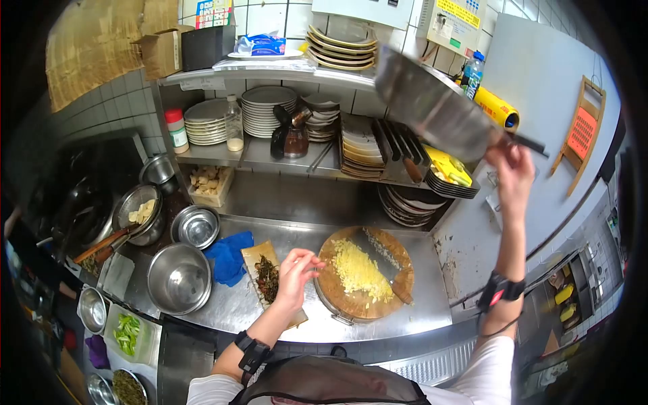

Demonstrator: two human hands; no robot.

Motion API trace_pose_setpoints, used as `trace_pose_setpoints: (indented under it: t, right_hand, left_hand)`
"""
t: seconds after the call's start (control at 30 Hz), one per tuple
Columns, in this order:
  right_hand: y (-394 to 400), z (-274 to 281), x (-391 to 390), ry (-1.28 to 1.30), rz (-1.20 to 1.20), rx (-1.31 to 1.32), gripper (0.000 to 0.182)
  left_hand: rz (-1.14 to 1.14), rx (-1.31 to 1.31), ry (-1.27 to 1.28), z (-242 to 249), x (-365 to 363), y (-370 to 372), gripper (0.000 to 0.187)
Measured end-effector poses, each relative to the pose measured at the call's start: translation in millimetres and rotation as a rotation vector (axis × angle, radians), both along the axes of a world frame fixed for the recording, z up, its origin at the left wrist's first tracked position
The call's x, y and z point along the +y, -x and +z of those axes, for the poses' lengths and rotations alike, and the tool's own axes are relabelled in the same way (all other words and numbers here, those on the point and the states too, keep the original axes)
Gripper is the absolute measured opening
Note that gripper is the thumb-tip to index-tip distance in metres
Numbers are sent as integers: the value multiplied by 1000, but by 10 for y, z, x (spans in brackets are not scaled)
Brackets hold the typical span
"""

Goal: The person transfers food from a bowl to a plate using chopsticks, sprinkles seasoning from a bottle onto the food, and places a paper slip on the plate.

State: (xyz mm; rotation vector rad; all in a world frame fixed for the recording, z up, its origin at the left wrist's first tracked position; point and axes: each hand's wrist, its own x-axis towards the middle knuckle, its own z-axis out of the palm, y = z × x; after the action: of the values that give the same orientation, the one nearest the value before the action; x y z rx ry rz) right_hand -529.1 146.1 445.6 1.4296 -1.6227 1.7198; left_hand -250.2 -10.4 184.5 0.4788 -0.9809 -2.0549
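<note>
My right hand (pixel 511 169) is raised at the right, closed on a large metal pan (pixel 439 101) that is tilted and slightly blurred in front of the upper shelf. My left hand (pixel 297 270) hovers just left of a round wooden chopping board (pixel 327 287), its fingers loosely bent and apart, with nothing visible in them. Chopped pale yellow pieces (pixel 361 270) are heaped on the board. A cleaver (pixel 403 287) lies at the board's right side, its wooden handle towards me. Below the left hand is a tray (pixel 253 256) of dark dried pieces (pixel 267 280).
Metal bowls (pixel 179 280) and a blue cloth (pixel 229 258) occupy the counter's left. A strainer (pixel 138 209) rests farther left. Plate stacks (pixel 268 111) and bottles (pixel 233 125) line the shelf. A grater (pixel 580 131) hangs on the right.
</note>
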Motion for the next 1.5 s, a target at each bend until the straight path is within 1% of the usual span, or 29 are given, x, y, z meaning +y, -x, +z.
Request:
trace_pose_setpoints:
  t: [0.07,0.1,0.17,0.2,0.33,0.37,0.43,0.5,0.57,0.63,0.67,0.73,0.77,0.8,0.83,0.87,0.93,0.97,1.07,1.13,1.17,1.27,1.3,1.33,1.37,1.4,1.43,1.47,1.5]
  right_hand:
    - [274,404,-75,-3,-22,121,27]
    - [350,590,-134,8,9,128,29]
    - [677,904,-241,-22,-99,162,28]
    - [804,1032,-316,-13,-103,152,28]
    - [1149,1236,-642,-57,-163,158,33]
    - [1274,1242,-736,-100,-212,195,37]
    - [1411,1239,-933,-192,-328,178,42]
    - [1683,1187,-1165,-239,-404,212,53]
    - [1870,1168,-1370,-289,-472,212,54]
    - [2145,1102,-1610,-202,-529,337,51]
    - [2247,1073,-1681,-231,-389,258,48]
    - [2338,993,-1840,-214,-485,351,50]
    - [2460,941,-1928,-176,-475,430,52]
    - [2669,884,-2045,-217,-523,435,51]
    - [2635,775,-2065,-187,-537,468,50]
    - [2373,752,-1981,-370,-575,319,46]
    - [2660,583,-2077,-202,-441,452,40]
    - [2949,517,-2154,-146,-446,576,33]
    - [2936,317,-2043,-152,-451,599,30]
    - [2918,155,-1925,-58,-472,817,29]
    - [2454,64,-1821,-21,-490,820,30]
    - [1192,-339,-1845,146,-190,554,21]
    - [739,-548,-1986,104,-67,419,20]
    - [221,-733,-2143,25,130,358,19]
    - [-248,-914,-2344,-104,224,326,20]
    - [-615,-1152,-2630,-245,391,242,28]
    - [-933,-1380,-3027,-253,525,174,42]
    - [-1225,-1507,-3388,-270,552,196,61]
    - [-1368,-1741,-3890,-257,540,159,74]
  left_hand:
    - [83,-47,-48,-122,-50,-106,10]
    - [123,-58,-74,-192,-60,-165,11]
    - [189,-77,-108,-320,-71,-277,9]
    - [242,-78,-141,-385,-75,-341,10]
    - [414,-105,-226,-540,7,-556,12]
    - [422,-105,-224,-600,28,-599,12]
    - [541,-102,-253,-729,84,-664,13]
    - [594,-129,-272,-809,156,-690,14]
    - [680,-142,-325,-885,265,-708,13]
    - [730,-144,-348,-956,353,-693,13]
    - [756,-155,-365,-968,393,-687,13]
    - [815,-179,-413,-968,487,-706,13]
    - [833,-189,-424,-968,521,-705,14]
    - [859,-194,-440,-962,543,-697,14]
    - [870,-187,-433,-1003,556,-711,14]
    - [881,-192,-444,-995,564,-715,15]
    - [894,-201,-441,-1003,564,-741,15]
    - [893,-196,-435,-1047,552,-770,15]
    - [905,-204,-449,-1090,455,-867,14]
    - [889,-220,-462,-1118,345,-946,14]
    - [878,-230,-467,-1134,258,-982,14]
    - [813,-225,-470,-1208,-30,-1117,14]
    - [802,-219,-466,-1214,-125,-1162,14]
    - [777,-227,-451,-1216,-231,-1205,14]
    - [752,-235,-435,-1216,-347,-1249,14]
    - [737,-232,-426,-1200,-450,-1292,14]
    - [732,-227,-417,-1196,-532,-1349,14]
    - [707,-240,-405,-1208,-593,-1410,14]
    - [682,-251,-386,-1220,-672,-1474,14]
